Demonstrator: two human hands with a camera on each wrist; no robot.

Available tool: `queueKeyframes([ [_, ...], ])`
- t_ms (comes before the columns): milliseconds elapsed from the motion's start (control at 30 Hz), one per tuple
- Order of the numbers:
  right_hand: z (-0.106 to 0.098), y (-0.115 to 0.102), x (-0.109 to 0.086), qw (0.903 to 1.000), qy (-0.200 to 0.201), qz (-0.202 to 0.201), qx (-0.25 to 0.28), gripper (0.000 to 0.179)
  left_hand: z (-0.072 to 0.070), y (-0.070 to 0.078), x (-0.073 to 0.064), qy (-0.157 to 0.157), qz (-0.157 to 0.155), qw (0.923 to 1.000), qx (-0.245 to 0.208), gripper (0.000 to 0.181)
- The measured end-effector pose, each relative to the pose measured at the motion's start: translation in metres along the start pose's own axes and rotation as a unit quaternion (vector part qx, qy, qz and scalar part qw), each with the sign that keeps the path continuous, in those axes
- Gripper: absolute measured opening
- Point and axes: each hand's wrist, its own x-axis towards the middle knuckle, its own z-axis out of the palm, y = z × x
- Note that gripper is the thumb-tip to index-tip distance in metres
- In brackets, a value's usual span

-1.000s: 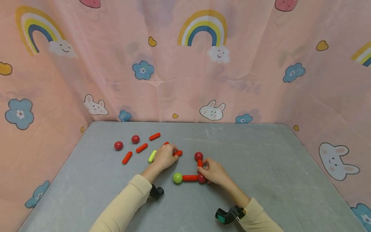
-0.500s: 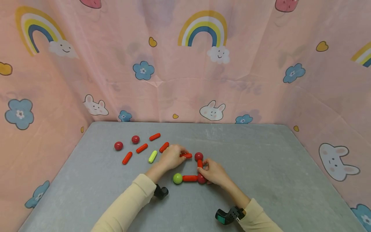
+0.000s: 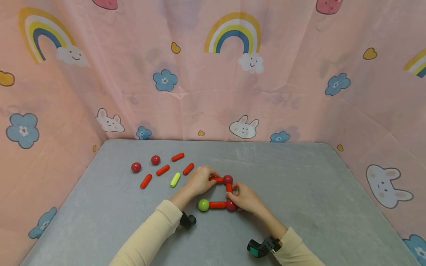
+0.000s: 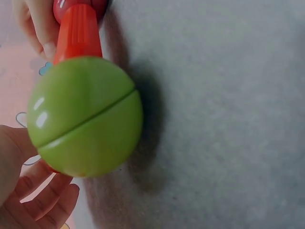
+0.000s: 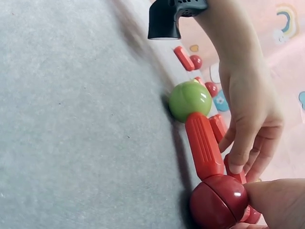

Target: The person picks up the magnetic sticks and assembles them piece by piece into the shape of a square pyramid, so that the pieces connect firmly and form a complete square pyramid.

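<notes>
Between thumb and fingers my left hand (image 3: 199, 181) pinches a red rod (image 3: 217, 180), whose right end meets the far red ball (image 3: 227, 179). From that ball another red rod (image 3: 229, 187) runs toward me to the near red ball (image 3: 231, 205). My right hand (image 3: 247, 197) holds the assembly at this rod and the near ball, its thumb on the ball in the right wrist view. A front red rod (image 3: 217, 204) joins the near ball to a green ball (image 3: 203, 205). In the left wrist view the green ball (image 4: 86, 117) partly hides the left fingers.
Two loose red balls (image 3: 136, 167) and several loose red rods (image 3: 162, 170) lie at the table's back left. A yellow-green rod (image 3: 175, 180) lies left of my left hand. The grey table (image 3: 293, 173) ends at a pink patterned cloth (image 3: 199, 107).
My left hand has moved right with the red rod, bringing its end from a gap away up to the far red ball. My right hand has stayed in place.
</notes>
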Motion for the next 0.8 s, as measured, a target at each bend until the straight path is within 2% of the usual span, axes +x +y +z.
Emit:
queueKeyframes([
  [133,-0.002,0.0,0.002,1.0,-0.001,0.008,-0.004,0.031,0.0,-0.001,0.0,-0.002,0.0,1.0,-0.001,0.019],
  [400,-0.007,-0.002,0.02,0.9976,0.058,-0.024,-0.031,0.045,-0.002,-0.001,-0.001,-0.001,0.009,1.0,-0.001,0.017],
  [633,-0.005,-0.006,0.032,0.9927,0.087,-0.056,-0.061,0.04,-0.002,0.0,-0.002,-0.003,0.008,0.9999,-0.008,0.018],
  [800,-0.003,-0.007,0.034,0.9914,0.087,-0.066,-0.072,0.033,-0.002,0.0,-0.002,-0.003,0.007,0.9999,-0.008,0.018],
])
